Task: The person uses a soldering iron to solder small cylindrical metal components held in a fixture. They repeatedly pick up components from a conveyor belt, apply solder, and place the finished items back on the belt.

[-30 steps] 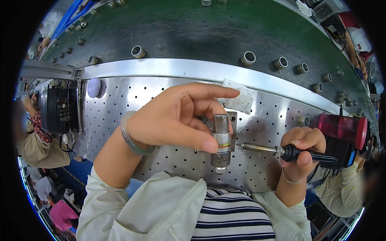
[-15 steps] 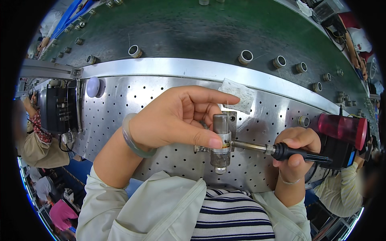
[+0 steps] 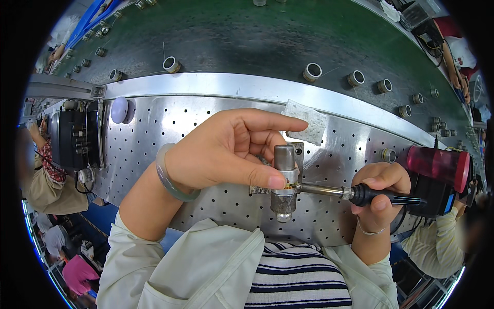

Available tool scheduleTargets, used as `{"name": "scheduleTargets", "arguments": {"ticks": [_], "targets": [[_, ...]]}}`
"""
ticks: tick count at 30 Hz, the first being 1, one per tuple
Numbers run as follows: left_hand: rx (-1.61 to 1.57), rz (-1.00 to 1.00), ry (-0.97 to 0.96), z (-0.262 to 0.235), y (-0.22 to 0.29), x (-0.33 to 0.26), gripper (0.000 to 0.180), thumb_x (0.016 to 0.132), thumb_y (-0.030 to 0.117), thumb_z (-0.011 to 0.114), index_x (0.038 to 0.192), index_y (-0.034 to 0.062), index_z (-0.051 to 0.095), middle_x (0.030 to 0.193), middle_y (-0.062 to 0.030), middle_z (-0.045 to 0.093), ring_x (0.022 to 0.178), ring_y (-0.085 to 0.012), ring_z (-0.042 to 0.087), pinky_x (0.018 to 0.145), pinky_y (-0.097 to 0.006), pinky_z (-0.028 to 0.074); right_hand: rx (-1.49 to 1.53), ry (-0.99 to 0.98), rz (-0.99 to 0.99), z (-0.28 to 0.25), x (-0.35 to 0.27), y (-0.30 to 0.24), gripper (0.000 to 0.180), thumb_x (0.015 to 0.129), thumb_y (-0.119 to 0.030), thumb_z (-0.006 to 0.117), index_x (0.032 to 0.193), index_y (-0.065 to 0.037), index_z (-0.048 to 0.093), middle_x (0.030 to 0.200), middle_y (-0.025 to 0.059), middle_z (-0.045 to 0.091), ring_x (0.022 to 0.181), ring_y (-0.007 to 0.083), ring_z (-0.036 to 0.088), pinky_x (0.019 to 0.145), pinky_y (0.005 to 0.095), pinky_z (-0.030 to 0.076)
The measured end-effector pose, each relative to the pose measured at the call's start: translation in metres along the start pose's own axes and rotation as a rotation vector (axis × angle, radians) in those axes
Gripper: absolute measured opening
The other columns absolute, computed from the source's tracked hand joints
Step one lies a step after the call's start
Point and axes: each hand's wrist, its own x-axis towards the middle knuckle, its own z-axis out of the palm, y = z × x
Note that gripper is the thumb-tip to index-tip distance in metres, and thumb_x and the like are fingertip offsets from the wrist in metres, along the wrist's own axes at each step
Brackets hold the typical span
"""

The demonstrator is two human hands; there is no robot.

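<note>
Your right hand (image 3: 381, 188) has its fingers wrapped firmly around the handle of a soldering iron (image 3: 362, 194). Its tip meets the right side of a metal cylinder (image 3: 284, 158), at the brassy middle band, in front of you over the perforated metal plate (image 3: 154, 129). Your left hand (image 3: 226, 149) sets its thumb against the cylinder's left side, index finger stretched out and the others curled behind; you cannot tell from here whether they grip it. You seem partway through: the iron is in place and in contact, but no finished joint shows, so the tip has yet to leave this spot. Whether the metal rings (image 3: 309, 79) beyond are worked, you cannot tell.
</note>
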Motion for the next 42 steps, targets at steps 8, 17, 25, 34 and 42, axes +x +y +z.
{"name": "scheduleTargets", "arguments": {"ticks": [8,17,25,34,42], "targets": [[0.016,-0.015,0.009,0.001,0.001,-0.001,0.074,0.067,-0.006,0.074,0.132,-0.0086,0.038,0.095,-0.0184,0.064,0.085,-0.0168,0.065,0.073,-0.022,0.054,-0.111,-0.136,-0.142,-0.005,0.004,0.002,0.025,0.075,-0.007,0.073,0.087,0.005,0.056,0.066,0.0124,0.060,0.047,0.0171,0.059,0.043,0.0242,0.047],[0.017,-0.016,0.069,0.012,0.005,-0.006,0.073,0.069,-0.004,0.071,0.133,-0.0082,0.036,0.096,-0.0144,0.062,0.085,-0.0140,0.062,0.075,-0.021,0.052,-0.055,-0.068,-0.119,-0.004,0.003,0.000,0.027,0.076,-0.010,0.074,0.087,0.006,0.056,0.066,0.0134,0.061,0.047,0.0172,0.059,0.043,0.0246,0.047],[0.001,-0.003,0.071,0.014,0.003,-0.006,0.074,0.070,-0.002,0.070,0.134,-0.0080,0.035,0.094,-0.0134,0.061,0.087,-0.0132,0.061,0.074,-0.021,0.051,-0.068,-0.089,-0.096,-0.002,0.003,0.000,0.027,0.075,-0.010,0.074,0.088,0.005,0.056,0.065,0.0131,0.061,0.047,0.0167,0.059,0.044,0.0240,0.047],[0.000,-0.013,0.071,0.013,0.004,-0.006,0.074,0.069,-0.002,0.071,0.135,-0.0076,0.035,0.095,-0.0146,0.062,0.084,-0.0119,0.060,0.074,-0.020,0.051,-0.060,-0.075,-0.072,-0.002,0.002,0.001,0.026,0.075,-0.010,0.074,0.088,0.004,0.057,0.064,0.0121,0.061,0.048,0.0162,0.059,0.044,0.0234,0.047],[-0.067,-0.017,-0.041,0.007,0.001,0.003,0.076,0.070,-0.004,0.069,0.136,-0.0069,0.032,0.099,-0.0182,0.062,0.087,-0.0148,0.061,0.076,-0.022,0.051,-0.090,0.045,-0.074,-0.007,-0.001,-0.002,0.025,0.077,-0.014,0.073,0.084,0.002,0.055,0.066,0.0113,0.060,0.045,0.0145,0.055,0.043,0.0215,0.043]]}}
